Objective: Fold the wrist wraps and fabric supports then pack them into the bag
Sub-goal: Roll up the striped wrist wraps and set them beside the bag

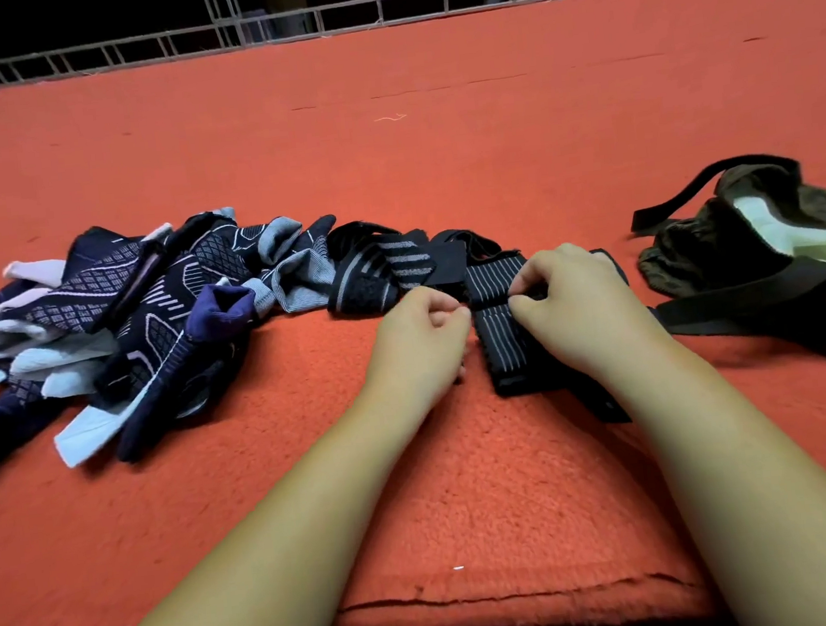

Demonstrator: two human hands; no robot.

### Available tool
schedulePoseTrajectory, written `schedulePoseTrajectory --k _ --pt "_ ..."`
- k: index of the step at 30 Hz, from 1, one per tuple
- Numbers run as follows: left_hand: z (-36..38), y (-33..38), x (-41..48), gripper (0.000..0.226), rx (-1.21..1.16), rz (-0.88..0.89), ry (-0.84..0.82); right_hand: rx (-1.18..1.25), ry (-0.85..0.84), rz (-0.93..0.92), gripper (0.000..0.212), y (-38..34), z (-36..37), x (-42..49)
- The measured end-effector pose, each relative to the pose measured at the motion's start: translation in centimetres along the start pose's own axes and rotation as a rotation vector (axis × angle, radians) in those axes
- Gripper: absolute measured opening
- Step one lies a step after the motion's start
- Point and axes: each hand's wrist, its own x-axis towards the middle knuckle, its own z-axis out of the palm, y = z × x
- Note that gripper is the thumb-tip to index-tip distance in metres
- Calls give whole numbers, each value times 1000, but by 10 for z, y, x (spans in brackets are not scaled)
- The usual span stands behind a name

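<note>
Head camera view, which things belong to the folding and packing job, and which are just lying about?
Job: pinstriped wrap, held by left hand and right hand; grey-banded wraps; navy supports pile; bag.
Lying about: red carpet; metal railing; loose thread.

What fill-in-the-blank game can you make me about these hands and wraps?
The left hand and right hand pinch a black wrist wrap with thin white ____.
The olive bag lies to the ____ of the hands.
The pile of dark blue fabric supports lies to the ____ of the hands.
Missing words: stripes; right; left.
</note>
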Motion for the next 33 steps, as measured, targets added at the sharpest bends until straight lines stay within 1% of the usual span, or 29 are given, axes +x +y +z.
schedulePoseTrajectory --k 3,6,8,9,10,11,12,14,15,18,21,22,23,26,28,31,32,33 --pt "-16 7 16 21 157 109 68 94 31 -28 9 0 2 2" --pt "-25 20 36 48 438 270 73 155 41 -45 11 -3 5 1" --pt "-24 20 52 71 546 308 16 182 39 -61 13 -5 7 1" --pt "-22 18 59 80 575 289 -26 191 37 -69 14 -6 8 1" --pt "-21 14 65 85 602 270 -55 197 36 -71 14 -6 8 0" --pt "-19 12 69 83 632 255 -67 201 34 -68 13 -6 8 0" --pt "-18 10 71 75 668 254 -58 200 30 -66 13 -7 8 -1" --pt "-18 9 74 58 766 264 15 203 19 -73 13 -7 9 -1" --pt "-20 8 74 53 796 260 53 209 10 -78 13 -8 10 -1" --pt "-28 3 72 51 726 261 114 216 -3 -98 13 -9 11 -1" --pt "-42 0 65 48 604 283 111 250 2 -129 12 -13 12 -3" --pt "-47 -1 63 48 565 294 115 264 6 -141 18 -15 11 -4" --pt "-53 -1 59 47 524 295 122 273 8 -155 29 -17 10 -5" --pt "-71 3 40 45 408 299 142 308 -15 -179 68 -29 9 -9" --pt "-83 5 28 46 388 339 135 349 -47 -182 83 -40 9 -11" --pt "-98 11 13 46 383 371 108 396 -74 -173 88 -64 8 -11" --pt "-103 11 10 46 384 369 99 402 -78 -170 85 -73 7 -9" --pt "-108 13 8 48 383 367 96 389 -76 -174 78 -80 6 -6"
